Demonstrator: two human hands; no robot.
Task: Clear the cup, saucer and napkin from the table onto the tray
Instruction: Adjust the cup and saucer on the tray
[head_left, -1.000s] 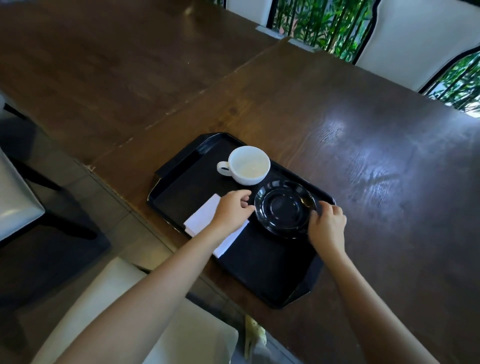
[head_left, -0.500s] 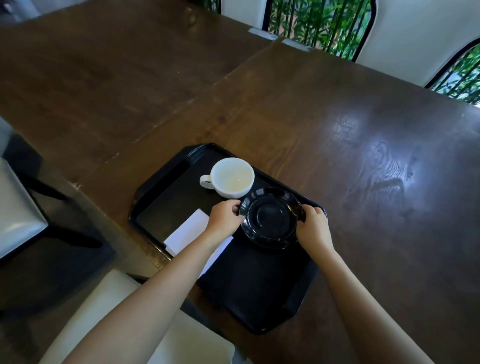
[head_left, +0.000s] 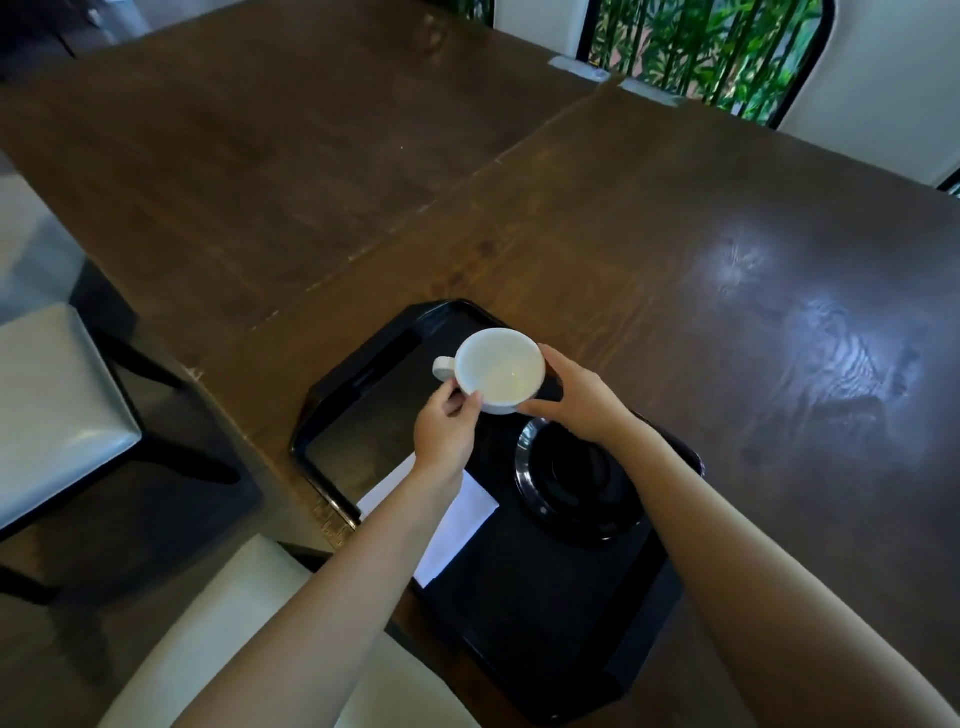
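Observation:
A white cup (head_left: 500, 370), empty, is held over the far end of the black tray (head_left: 540, 613), its handle pointing left. My left hand (head_left: 445, 428) grips its near-left rim and wall. My right hand (head_left: 579, 396) holds its right side. The black saucer (head_left: 574, 486) lies on the tray's right half, partly under my right wrist. A white napkin (head_left: 462, 525) lies flat on the tray's left side, partly covered by my left forearm.
The tray sits at the near edge of a dark wooden table (head_left: 727, 270). A white cushioned chair (head_left: 218, 639) stands below me and a grey seat (head_left: 47, 405) at the left. Windows with green plants (head_left: 696, 47) lie beyond the table's far edge.
Both hands have left the saucer's sides and moved to the cup, which they now hold. The camera has shifted, so the tray appears lower in view.

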